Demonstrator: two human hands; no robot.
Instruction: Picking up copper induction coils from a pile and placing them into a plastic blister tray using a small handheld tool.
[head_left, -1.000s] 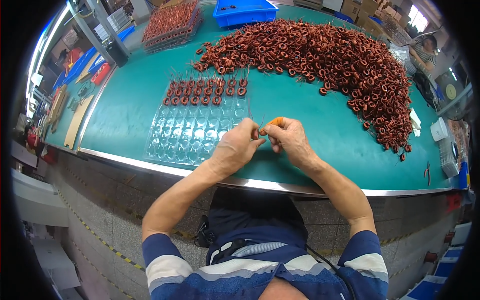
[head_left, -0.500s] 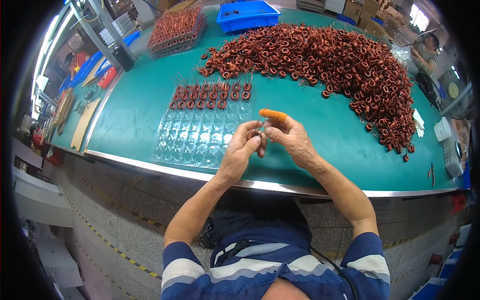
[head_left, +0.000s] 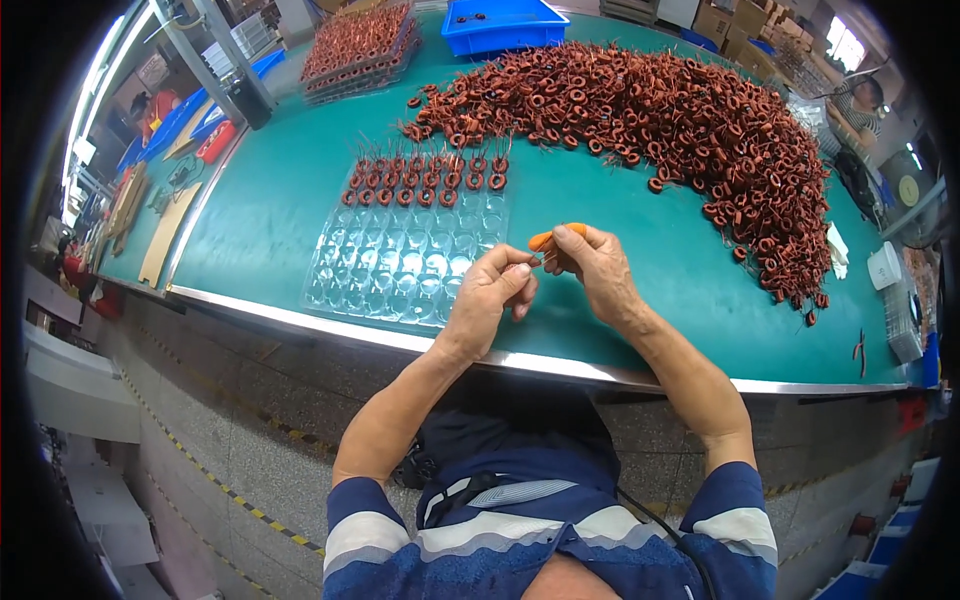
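Note:
My left hand (head_left: 487,300) is closed on a small copper-wound ring coil, mostly covered by the thumb and fingers. An orange finger cot (head_left: 556,236) sits on my right index finger. With thumb and fingers pinched, my right hand (head_left: 602,275) grips the coil's thin wire leads (head_left: 541,260) just right of my left fingertips. Left of both hands lies a clear plastic tray (head_left: 345,262) with round pockets. Several like coils (head_left: 425,181) stand in its far rows, their wires pointing up; its nearer pockets hold none.
A large heap of coils (head_left: 660,110) spreads over the green table (head_left: 240,220) from far middle to right. Stacked filled trays (head_left: 358,50) and a blue bin (head_left: 505,28) stand at the back. Red-handled pliers (head_left: 860,350) lie far right. A person (head_left: 858,108) sits beyond.
My right hand has turned, and its orange-covered finger has bent down from pointing outward to a pinch at the wires. My left hand keeps the coil, now more hidden.

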